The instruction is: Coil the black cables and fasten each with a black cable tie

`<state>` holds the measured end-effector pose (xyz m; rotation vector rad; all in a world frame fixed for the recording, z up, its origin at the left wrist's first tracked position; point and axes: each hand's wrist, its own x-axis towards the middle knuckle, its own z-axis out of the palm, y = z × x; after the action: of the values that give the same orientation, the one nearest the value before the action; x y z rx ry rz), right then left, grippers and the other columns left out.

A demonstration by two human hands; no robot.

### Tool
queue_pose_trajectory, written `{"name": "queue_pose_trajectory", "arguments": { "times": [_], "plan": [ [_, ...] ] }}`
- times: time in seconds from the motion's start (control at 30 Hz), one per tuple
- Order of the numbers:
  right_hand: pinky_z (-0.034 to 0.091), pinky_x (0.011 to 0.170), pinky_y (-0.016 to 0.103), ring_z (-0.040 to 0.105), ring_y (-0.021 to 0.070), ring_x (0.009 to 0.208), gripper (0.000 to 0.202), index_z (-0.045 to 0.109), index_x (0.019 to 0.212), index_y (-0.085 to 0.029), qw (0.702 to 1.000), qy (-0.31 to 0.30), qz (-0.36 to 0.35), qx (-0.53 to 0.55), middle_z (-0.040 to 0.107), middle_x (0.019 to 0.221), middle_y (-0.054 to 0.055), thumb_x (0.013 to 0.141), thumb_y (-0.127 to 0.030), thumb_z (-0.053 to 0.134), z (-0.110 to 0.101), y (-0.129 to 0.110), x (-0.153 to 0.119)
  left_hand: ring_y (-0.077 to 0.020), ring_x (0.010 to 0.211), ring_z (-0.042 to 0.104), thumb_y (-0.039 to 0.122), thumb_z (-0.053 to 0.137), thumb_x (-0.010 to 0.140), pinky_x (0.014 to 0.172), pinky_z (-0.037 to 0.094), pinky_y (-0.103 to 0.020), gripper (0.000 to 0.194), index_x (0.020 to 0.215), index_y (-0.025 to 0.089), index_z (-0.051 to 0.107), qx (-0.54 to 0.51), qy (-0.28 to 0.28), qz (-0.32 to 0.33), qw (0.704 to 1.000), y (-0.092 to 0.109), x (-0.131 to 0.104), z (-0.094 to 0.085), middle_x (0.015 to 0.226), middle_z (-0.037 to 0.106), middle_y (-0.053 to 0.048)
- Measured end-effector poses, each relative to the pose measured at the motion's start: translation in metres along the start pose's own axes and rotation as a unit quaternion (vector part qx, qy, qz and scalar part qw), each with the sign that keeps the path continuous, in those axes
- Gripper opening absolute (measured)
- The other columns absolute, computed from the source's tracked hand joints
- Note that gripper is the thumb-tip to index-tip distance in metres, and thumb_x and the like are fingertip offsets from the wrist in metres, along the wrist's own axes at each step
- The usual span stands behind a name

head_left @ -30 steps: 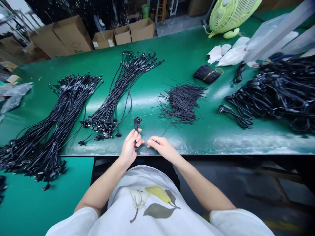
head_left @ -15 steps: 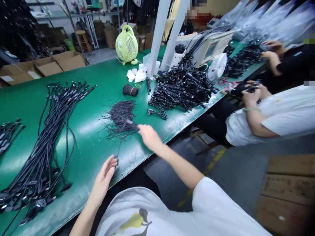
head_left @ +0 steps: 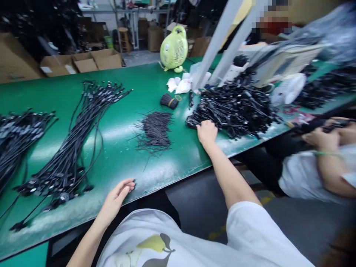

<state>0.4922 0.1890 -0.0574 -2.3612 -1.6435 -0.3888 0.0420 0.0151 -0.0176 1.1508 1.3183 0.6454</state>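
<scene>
My right hand (head_left: 207, 133) reaches to the near left edge of a heaped pile of black cables (head_left: 236, 107). Its fingers curl down over a bundled black cable (head_left: 191, 120) there, and the fingertips are hidden. Close to the table's front edge, my left hand (head_left: 119, 194) hovers half curled, thumb apart from the fingers. A small dark spot shows at its fingertips; I cannot make out what it is. Between the hands and farther back lies a loose spread of thin black ties (head_left: 157, 129). Behind them is a bundle of black ties (head_left: 169, 101) bound with a yellow band.
Long black cables (head_left: 80, 129) lie in a bunch on the green table (head_left: 116, 155), with another bunch (head_left: 16, 137) farther left. A green fan (head_left: 174, 48), white rolls (head_left: 183, 85) and slanted posts (head_left: 219, 44) stand at the back. A co-worker's hands (head_left: 328, 133) are at right.
My right hand has moved from the loose ties rightward to the cable pile, and the dark item in it is at the pile's edge. My left hand stays low. The view has turned left.
</scene>
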Motion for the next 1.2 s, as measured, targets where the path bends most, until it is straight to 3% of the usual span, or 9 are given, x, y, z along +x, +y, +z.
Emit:
{"name": "queue_pose_trajectory", "arguments": {
  "times": [0.17,0.33,0.4,0.5,0.63,0.77,0.93,1.07,1.2],
  "plan": [
    [0.034,0.076,0.046,0.048,0.0352,0.107,0.044,0.059,0.115,-0.004,0.999,0.003,0.046,0.013,0.054,0.114,0.031,0.096,-0.037,0.038,0.001,-0.014,0.024,-0.0242,0.107,0.064,0.050,0.053,0.085,0.101,0.045,-0.040,0.048,0.117,0.016,0.062,0.011,0.024,0.009,1.000,-0.007,-0.015,-0.013,0.113,0.069,-0.012],
    [0.035,0.077,0.060,0.049,0.0451,0.112,0.049,0.057,0.125,-0.010,0.999,0.002,0.013,0.044,0.053,0.117,0.033,0.093,-0.038,0.034,-0.029,-0.035,-0.016,-0.0222,0.107,0.064,0.043,0.049,0.091,0.098,0.047,-0.036,0.037,0.116,0.020,0.064,0.053,0.102,0.059,0.992,-0.015,-0.052,-0.038,0.114,0.069,-0.009],
    [0.034,0.082,0.063,0.044,0.0458,0.121,0.049,0.053,0.132,-0.025,0.993,0.058,-0.028,0.099,0.049,0.131,0.023,0.092,-0.043,0.031,-0.040,-0.041,-0.033,-0.0209,0.105,0.064,0.041,0.047,0.093,0.097,0.048,-0.035,0.034,0.114,0.021,0.065,0.092,0.160,0.096,0.978,-0.010,-0.069,-0.062,0.113,0.069,-0.008],
    [0.038,0.077,0.064,0.048,0.0467,0.117,0.051,0.049,0.135,-0.036,0.974,0.012,-0.143,0.177,0.055,0.122,0.017,0.092,-0.051,0.025,-0.054,-0.063,-0.044,-0.0201,0.103,0.064,0.038,0.047,0.094,0.096,0.047,-0.034,0.031,0.113,0.022,0.065,0.163,0.302,0.137,0.929,0.001,-0.093,-0.111,0.109,0.069,-0.007],
    [0.046,0.080,0.052,0.060,0.0349,0.103,0.034,0.059,0.114,-0.048,0.908,-0.050,-0.323,0.262,0.064,0.099,0.010,0.093,-0.047,0.033,-0.077,-0.146,-0.061,-0.0209,0.100,0.062,0.035,0.047,0.093,0.094,0.047,-0.036,0.032,0.118,0.021,0.062,0.270,0.432,0.108,0.853,0.003,-0.105,-0.167,0.111,0.066,-0.007],
    [0.049,0.089,0.045,0.062,0.0274,0.103,0.035,0.061,0.119,-0.029,0.799,-0.141,-0.509,0.289,0.064,0.112,0.010,0.094,-0.032,0.037,-0.090,-0.270,-0.105,-0.0241,0.106,0.059,0.033,0.047,0.093,0.098,0.045,-0.041,0.034,0.121,0.018,0.059,0.362,0.328,0.101,0.867,-0.012,-0.088,-0.162,0.115,0.064,-0.010],
    [0.039,0.099,0.047,0.054,0.0298,0.114,0.030,0.063,0.112,-0.013,0.752,-0.118,-0.636,0.126,0.059,0.126,0.019,0.090,-0.013,0.043,-0.089,-0.381,-0.131,-0.0276,0.121,0.050,0.030,0.047,0.094,0.104,0.040,-0.043,0.047,0.137,0.012,0.045,0.398,0.282,0.146,0.861,-0.014,-0.065,-0.132,0.131,0.057,-0.016],
    [0.041,0.097,0.036,0.055,0.0246,0.111,0.034,0.064,0.108,-0.013,0.720,-0.066,-0.679,0.131,0.065,0.115,0.015,0.094,-0.010,0.033,-0.116,-0.389,-0.110,-0.0273,0.115,0.054,0.029,0.047,0.094,0.100,0.041,-0.042,0.045,0.136,0.013,0.045,0.370,0.256,0.139,0.882,-0.003,-0.056,-0.140,0.125,0.060,-0.015],
    [0.043,0.093,0.031,0.055,0.0200,0.108,0.039,0.064,0.109,-0.016,0.683,0.011,-0.702,0.203,0.064,0.114,0.011,0.098,-0.014,0.026,-0.149,-0.365,-0.096,-0.0209,0.098,0.059,0.032,0.040,0.096,0.092,0.044,-0.034,0.027,0.100,0.019,0.064,0.266,0.178,0.192,0.928,0.006,-0.057,-0.145,0.099,0.065,-0.006]
  ]
}}
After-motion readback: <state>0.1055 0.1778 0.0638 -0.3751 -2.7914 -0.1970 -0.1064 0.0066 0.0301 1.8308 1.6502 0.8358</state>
